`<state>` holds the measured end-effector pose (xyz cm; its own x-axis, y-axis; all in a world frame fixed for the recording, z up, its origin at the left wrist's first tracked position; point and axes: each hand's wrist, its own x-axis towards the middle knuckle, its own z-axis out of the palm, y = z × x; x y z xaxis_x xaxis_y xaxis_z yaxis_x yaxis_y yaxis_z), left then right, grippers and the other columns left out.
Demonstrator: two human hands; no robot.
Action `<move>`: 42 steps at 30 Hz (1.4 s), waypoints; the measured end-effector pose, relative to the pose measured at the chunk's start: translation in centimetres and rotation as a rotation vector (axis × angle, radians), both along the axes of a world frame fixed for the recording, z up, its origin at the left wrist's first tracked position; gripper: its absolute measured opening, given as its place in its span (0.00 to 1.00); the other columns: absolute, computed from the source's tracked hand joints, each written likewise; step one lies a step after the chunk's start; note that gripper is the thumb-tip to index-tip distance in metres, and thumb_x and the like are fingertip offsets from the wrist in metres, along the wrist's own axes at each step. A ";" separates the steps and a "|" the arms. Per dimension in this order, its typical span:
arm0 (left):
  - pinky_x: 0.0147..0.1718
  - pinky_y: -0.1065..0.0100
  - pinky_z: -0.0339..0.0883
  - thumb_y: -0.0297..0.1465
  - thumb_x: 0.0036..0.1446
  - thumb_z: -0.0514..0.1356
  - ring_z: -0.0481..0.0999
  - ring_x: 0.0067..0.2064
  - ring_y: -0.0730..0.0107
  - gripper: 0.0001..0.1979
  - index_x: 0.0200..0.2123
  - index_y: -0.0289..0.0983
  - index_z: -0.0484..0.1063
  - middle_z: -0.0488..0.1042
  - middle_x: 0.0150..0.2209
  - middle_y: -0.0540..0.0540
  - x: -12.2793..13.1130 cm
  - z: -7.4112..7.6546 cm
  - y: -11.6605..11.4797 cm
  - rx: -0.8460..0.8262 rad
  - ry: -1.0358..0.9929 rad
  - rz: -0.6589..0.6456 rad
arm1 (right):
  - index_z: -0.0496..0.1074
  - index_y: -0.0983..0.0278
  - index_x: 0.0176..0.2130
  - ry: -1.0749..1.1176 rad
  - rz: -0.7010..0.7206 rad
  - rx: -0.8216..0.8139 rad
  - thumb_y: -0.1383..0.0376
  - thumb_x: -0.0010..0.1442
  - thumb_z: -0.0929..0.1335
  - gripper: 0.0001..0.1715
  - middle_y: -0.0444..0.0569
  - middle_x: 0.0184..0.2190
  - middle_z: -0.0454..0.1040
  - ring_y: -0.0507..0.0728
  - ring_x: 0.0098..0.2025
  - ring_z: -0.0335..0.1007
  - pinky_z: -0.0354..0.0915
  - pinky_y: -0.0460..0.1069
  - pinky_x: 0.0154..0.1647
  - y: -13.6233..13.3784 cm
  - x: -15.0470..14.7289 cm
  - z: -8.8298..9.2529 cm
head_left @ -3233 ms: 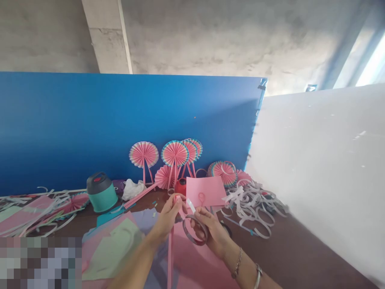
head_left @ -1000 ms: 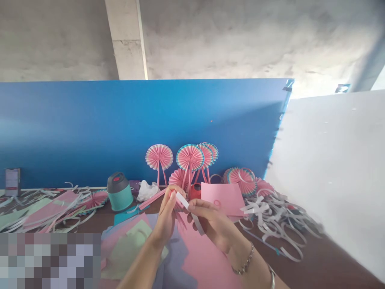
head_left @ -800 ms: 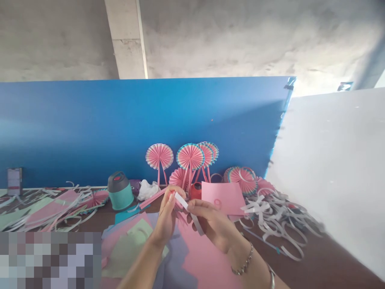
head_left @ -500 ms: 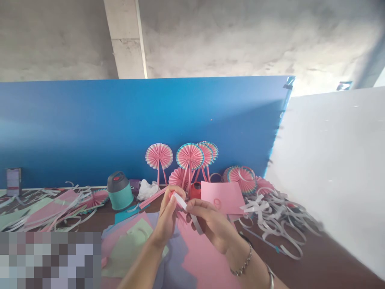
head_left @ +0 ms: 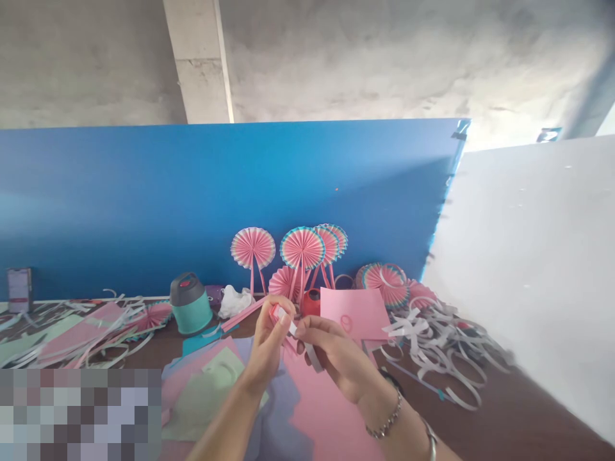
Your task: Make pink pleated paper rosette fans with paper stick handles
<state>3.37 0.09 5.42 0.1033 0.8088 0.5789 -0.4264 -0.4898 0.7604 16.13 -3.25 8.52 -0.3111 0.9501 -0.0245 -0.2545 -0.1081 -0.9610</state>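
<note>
Near the middle of the head view, my left hand (head_left: 266, 342) is closed around a small pink folded paper piece (head_left: 275, 312), mostly hidden by the fingers. A white strip (head_left: 292, 328) runs from that piece to my right hand (head_left: 339, 355), which pinches it between thumb and fingers. Its loose end hangs below the right fingertips. Both hands are over pink paper sheets (head_left: 327, 410) and a pale green sheet (head_left: 206, 397). Behind them, pink pleated paper fans (head_left: 302, 248) stand on pink handles against the blue panel.
Curled white strips (head_left: 444, 346) heap on the right of the table, beside more pleated fans (head_left: 387, 285). A teal and grey container (head_left: 191, 304), crumpled white tissue (head_left: 235, 301) and a phone (head_left: 20, 289) stand at the back left. More strips and paper (head_left: 103, 323) lie there.
My left thumb has shifted over the white strip, and more of the pink piece shows. Less strip is visible between the hands. My right hand keeps its pinch at nearly the same spot.
</note>
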 end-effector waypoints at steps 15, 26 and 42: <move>0.16 0.79 0.62 0.34 0.58 0.56 0.62 0.24 0.79 0.05 0.33 0.39 0.63 0.61 0.32 0.52 0.3 0.4 -0.4 -0.042 -0.041 -0.027 | 0.67 0.64 0.26 0.000 -0.007 -0.035 0.60 0.49 0.70 0.11 0.42 0.21 0.67 0.46 0.19 0.49 0.44 0.46 0.22 -0.2 0.0 0.2; 0.23 0.75 0.63 0.37 0.60 0.53 0.63 0.29 0.73 0.10 0.30 0.39 0.64 0.63 0.30 0.51 0.5 0.5 -0.4 -0.044 0.014 0.131 | 0.66 0.64 0.24 -0.058 -0.034 -0.014 0.59 0.50 0.69 0.12 0.40 0.19 0.65 0.45 0.18 0.48 0.44 0.46 0.22 -0.3 0.0 0.4; 0.36 0.69 0.62 0.39 0.61 0.51 0.66 0.34 0.69 0.10 0.32 0.39 0.64 0.65 0.32 0.49 -0.3 0.4 0.1 -0.019 0.025 0.256 | 0.69 0.64 0.36 -0.170 -0.078 0.112 0.50 0.52 0.69 0.21 0.41 0.17 0.69 0.46 0.15 0.50 0.45 0.45 0.18 -0.2 0.2 0.5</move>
